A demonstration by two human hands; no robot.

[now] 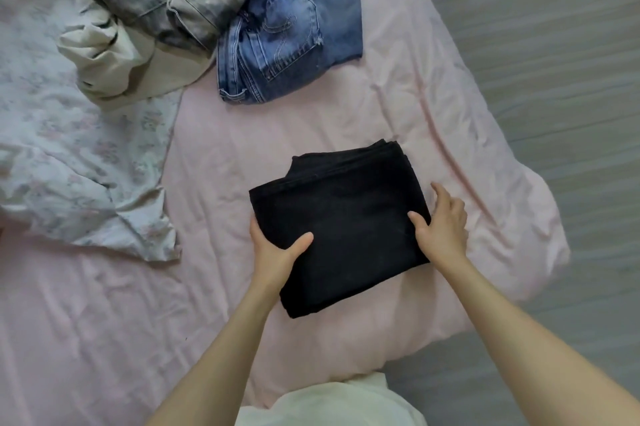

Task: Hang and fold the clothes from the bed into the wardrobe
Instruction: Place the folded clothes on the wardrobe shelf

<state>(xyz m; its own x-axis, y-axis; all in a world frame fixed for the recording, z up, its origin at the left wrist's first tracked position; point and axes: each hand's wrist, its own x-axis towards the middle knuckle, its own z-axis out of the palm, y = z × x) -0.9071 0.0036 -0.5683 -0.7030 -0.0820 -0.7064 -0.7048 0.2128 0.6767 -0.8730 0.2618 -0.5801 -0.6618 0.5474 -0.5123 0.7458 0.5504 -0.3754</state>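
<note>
Gripping the folded black fabric garment (341, 224) with my left hand (273, 252), thumb on top, fingers under its left edge. My right hand (441, 228) pinches its right edge. It lies on the pink-sheeted bed (242, 166); crumpled blue denim jeans (287, 27) well beyond.

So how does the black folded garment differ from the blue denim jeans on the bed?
The black folded garment is a neat flat rectangle; the blue denim jeans lie loosely crumpled. The black one sits near the bed's edge with the left hand and right hand in a grip on its sides; the jeans lie farther away, untouched. Both rest on the pink sheet.
</note>
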